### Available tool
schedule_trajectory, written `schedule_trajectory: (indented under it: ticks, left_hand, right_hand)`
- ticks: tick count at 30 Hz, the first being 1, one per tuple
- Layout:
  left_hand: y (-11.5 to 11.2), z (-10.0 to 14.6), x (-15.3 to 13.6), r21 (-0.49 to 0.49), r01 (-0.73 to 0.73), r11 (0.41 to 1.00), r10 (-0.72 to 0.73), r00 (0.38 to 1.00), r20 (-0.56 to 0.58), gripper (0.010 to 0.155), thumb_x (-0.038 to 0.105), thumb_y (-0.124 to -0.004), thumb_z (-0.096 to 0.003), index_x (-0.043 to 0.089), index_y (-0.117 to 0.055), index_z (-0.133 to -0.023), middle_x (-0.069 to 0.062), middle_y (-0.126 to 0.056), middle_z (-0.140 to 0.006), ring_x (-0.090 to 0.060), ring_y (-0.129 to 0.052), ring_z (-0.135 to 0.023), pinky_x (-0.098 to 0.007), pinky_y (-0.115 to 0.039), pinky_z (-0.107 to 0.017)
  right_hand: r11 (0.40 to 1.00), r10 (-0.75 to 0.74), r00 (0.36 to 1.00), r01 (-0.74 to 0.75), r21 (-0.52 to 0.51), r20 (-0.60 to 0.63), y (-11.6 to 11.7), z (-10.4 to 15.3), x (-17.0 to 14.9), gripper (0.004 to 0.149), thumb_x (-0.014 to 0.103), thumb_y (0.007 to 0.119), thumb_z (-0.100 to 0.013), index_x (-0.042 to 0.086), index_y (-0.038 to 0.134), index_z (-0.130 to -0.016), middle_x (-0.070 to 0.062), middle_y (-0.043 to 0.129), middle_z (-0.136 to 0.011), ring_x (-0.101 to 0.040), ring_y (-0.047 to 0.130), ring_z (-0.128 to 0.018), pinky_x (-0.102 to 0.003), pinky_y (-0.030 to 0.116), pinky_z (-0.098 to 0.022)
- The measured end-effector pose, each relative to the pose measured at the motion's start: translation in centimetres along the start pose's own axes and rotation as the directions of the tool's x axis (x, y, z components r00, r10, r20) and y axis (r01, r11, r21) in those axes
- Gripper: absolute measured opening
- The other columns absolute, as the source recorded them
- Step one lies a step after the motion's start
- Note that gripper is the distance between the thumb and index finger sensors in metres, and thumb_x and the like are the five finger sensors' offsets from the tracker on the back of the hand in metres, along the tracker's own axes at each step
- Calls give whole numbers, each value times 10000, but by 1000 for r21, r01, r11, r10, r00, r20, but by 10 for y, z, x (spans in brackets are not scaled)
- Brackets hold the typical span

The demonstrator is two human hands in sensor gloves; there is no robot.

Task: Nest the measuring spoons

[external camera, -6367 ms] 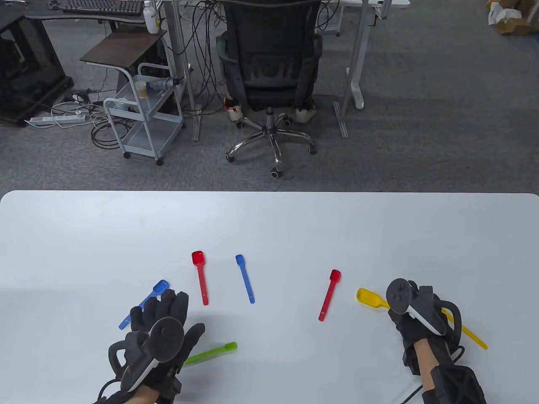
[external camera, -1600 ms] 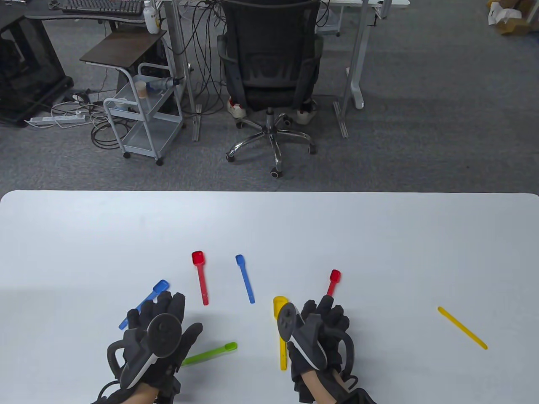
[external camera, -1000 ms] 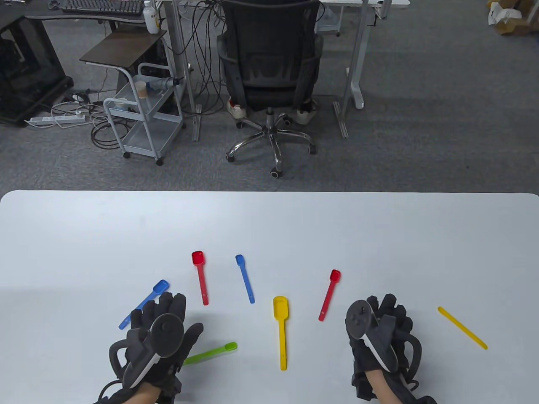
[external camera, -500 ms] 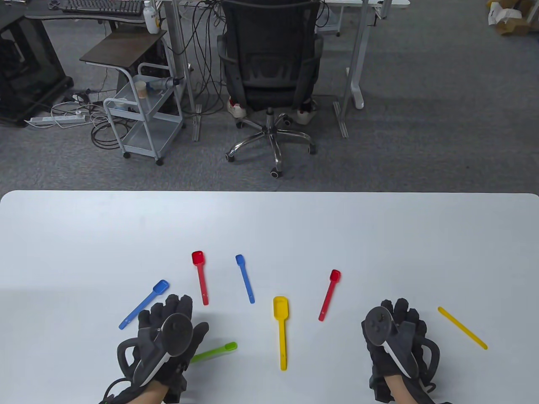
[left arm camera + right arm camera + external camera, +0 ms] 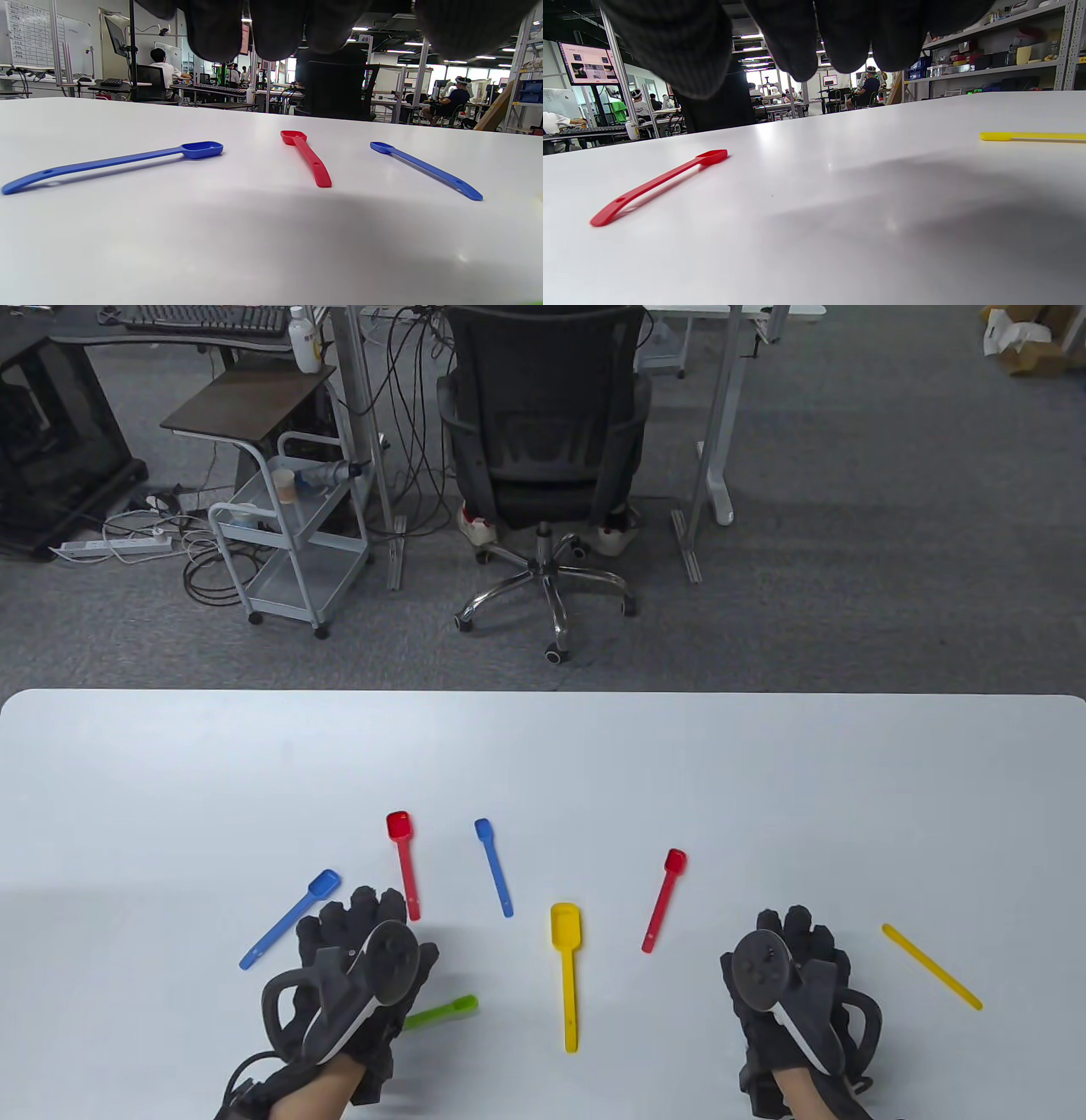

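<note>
Several coloured measuring spoons lie apart on the white table [image 5: 543, 755]. A large yellow spoon [image 5: 567, 967] lies in the middle, a small red spoon [image 5: 663, 897] to its right, a thin yellow spoon [image 5: 932, 966] at far right. A red spoon [image 5: 404, 861], a small blue spoon [image 5: 494, 864] and a larger blue spoon [image 5: 288, 918] lie left of centre. A green spoon [image 5: 441, 1011] pokes out from under my left hand [image 5: 361, 976]. My left hand hovers over the table, holding nothing. My right hand [image 5: 789, 984] rests between the small red and thin yellow spoons, fingers relaxed, empty.
Beyond the table's far edge stand an office chair [image 5: 543, 432], a small grey cart [image 5: 288, 534] and desk legs with cables. In the left wrist view, the blue spoon [image 5: 114, 163], red spoon [image 5: 307, 156] and small blue spoon [image 5: 424, 169] lie ahead of the fingers.
My right hand set the large yellow spoon down in the middle, let go and moved back to the right. My left hand shifted right and forward, uncovering the larger blue spoon.
</note>
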State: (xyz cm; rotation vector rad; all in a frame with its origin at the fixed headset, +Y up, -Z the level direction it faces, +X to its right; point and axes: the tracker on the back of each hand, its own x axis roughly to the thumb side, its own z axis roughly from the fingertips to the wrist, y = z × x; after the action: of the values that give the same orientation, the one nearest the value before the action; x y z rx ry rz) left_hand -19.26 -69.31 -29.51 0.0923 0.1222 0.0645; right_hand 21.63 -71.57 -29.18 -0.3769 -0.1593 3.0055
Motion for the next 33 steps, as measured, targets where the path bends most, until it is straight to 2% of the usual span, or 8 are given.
schedule_trajectory:
  ticks: [17,27,33]
  left_hand:
    - [-7,-59,23,-75,26,997,-40,981,-189,755,667,-805,-415,305,-714,-1071,-47,-730,-1152,-459,-796,-1065,-623,-572,-803]
    - [-24,-92,29,-125,63,990,-98,950,-296,752,665,-811,-412,301,-722,-1065,-51,-730,-1149,-461,-796,-1063,-622,-572,-802]
    - [-39,-106,26,-190,97,977,-158,927,-339,739,661,-816,-411,294,-745,-1048,-51,-736,-1145,-458,-805,-1057,-619,-580,-799]
  right_hand:
    - [998,-60,998,60,1,-7,-5,-1,-5,694,498,754,-499,118,681,-1074,-274,602,-1182,-579,648,-1002,-678,540,-691]
    - [996,-87,996,87,24,-7,-6,0,-6,689,498,750,-503,117,684,-1074,-278,597,-1184,-583,646,-999,-679,540,-688]
    - [994,-103,995,103,41,-2,-6,-1,-7,682,493,747,-507,116,686,-1072,-277,602,-1182,-583,652,-996,-677,545,-687]
